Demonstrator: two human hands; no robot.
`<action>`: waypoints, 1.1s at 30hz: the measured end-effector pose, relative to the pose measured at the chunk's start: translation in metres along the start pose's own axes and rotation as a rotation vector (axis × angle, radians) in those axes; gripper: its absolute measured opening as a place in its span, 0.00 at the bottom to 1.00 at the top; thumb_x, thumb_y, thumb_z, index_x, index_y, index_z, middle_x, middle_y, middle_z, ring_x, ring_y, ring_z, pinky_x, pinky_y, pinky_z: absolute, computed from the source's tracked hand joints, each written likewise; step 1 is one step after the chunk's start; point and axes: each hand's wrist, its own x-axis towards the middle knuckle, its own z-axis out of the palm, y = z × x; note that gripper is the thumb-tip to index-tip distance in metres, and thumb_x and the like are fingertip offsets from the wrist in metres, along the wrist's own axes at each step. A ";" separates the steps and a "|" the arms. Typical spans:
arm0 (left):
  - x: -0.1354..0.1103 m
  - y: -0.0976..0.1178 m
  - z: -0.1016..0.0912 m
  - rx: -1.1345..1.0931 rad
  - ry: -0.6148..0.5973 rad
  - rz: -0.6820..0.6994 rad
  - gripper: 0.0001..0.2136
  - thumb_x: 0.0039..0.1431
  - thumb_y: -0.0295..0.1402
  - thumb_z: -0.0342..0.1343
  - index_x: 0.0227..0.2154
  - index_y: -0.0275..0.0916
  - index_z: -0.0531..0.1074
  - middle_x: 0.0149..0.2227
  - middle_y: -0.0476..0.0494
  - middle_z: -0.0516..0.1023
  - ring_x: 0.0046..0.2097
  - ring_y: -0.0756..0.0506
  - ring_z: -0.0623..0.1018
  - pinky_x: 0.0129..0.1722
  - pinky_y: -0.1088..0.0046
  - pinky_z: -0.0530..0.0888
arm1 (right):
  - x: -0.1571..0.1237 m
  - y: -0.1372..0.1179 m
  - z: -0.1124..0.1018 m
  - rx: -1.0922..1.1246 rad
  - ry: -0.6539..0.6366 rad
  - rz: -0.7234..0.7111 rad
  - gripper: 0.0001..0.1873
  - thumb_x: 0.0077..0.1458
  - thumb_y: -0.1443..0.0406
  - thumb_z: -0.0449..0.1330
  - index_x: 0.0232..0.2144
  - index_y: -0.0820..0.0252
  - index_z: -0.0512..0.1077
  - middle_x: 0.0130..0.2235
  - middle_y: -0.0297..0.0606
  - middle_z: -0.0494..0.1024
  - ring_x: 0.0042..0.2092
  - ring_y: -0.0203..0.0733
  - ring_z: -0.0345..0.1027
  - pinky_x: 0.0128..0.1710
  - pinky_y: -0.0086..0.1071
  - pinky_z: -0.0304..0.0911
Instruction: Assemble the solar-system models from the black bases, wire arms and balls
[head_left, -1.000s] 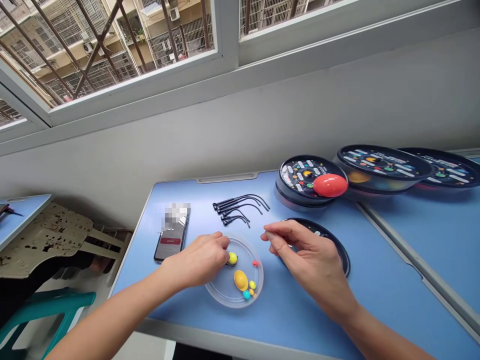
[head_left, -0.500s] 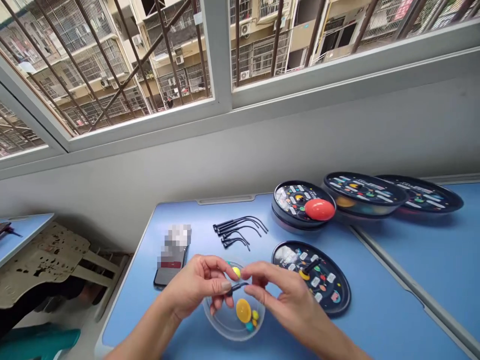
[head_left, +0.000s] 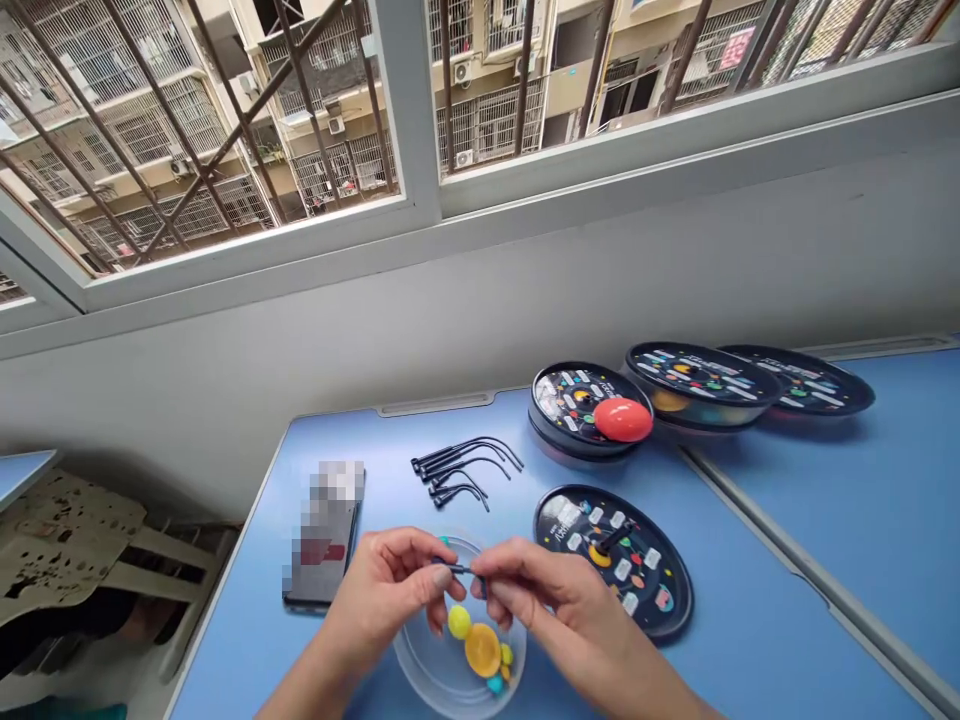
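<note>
Above a clear plastic dish (head_left: 429,672) on the blue surface (head_left: 750,590), left hand (head_left: 386,590) and right hand (head_left: 555,610) curling nearly shut, pinching opposite ends of a thin black rod (head_left: 459,568) between the fingertips. Sitting in the dish, partly under the hands: a yellow ball (head_left: 459,621) and a larger orange ball (head_left: 483,650). Lying just beyond: a bundle of curved black rods (head_left: 461,470). Resting near the left hand, a blurred phone (head_left: 322,535); near the right, a dark printed disc (head_left: 613,560). Standing farther off, round tins (head_left: 701,385), one carrying a red egg (head_left: 624,419). Lettering staying too small to read.
</note>
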 end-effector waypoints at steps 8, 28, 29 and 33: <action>-0.008 -0.002 0.010 0.269 0.000 0.035 0.11 0.45 0.34 0.61 0.32 0.34 0.76 0.19 0.47 0.74 0.19 0.53 0.70 0.20 0.79 0.68 | -0.003 0.002 0.005 -0.195 0.088 -0.059 0.08 0.55 0.65 0.54 0.27 0.58 0.71 0.21 0.30 0.72 0.23 0.34 0.66 0.24 0.25 0.61; -0.033 0.004 0.010 0.583 0.060 0.361 0.08 0.56 0.31 0.52 0.26 0.38 0.74 0.20 0.47 0.75 0.19 0.52 0.68 0.21 0.79 0.67 | -0.003 -0.008 -0.024 0.232 0.121 0.236 0.19 0.53 0.51 0.56 0.21 0.59 0.64 0.19 0.30 0.68 0.18 0.29 0.57 0.16 0.24 0.55; -0.032 0.001 0.010 0.503 0.036 0.311 0.07 0.55 0.33 0.53 0.29 0.38 0.75 0.21 0.46 0.76 0.19 0.53 0.68 0.20 0.79 0.67 | -0.002 -0.008 -0.022 0.277 0.085 0.257 0.19 0.52 0.51 0.56 0.21 0.60 0.65 0.19 0.30 0.68 0.17 0.29 0.57 0.16 0.24 0.55; -0.026 -0.007 0.012 0.108 -0.053 0.051 0.11 0.51 0.39 0.58 0.32 0.37 0.77 0.21 0.45 0.75 0.19 0.53 0.67 0.19 0.79 0.66 | 0.000 -0.005 -0.008 0.457 0.006 0.334 0.18 0.49 0.52 0.60 0.24 0.62 0.67 0.19 0.30 0.69 0.17 0.28 0.59 0.16 0.23 0.57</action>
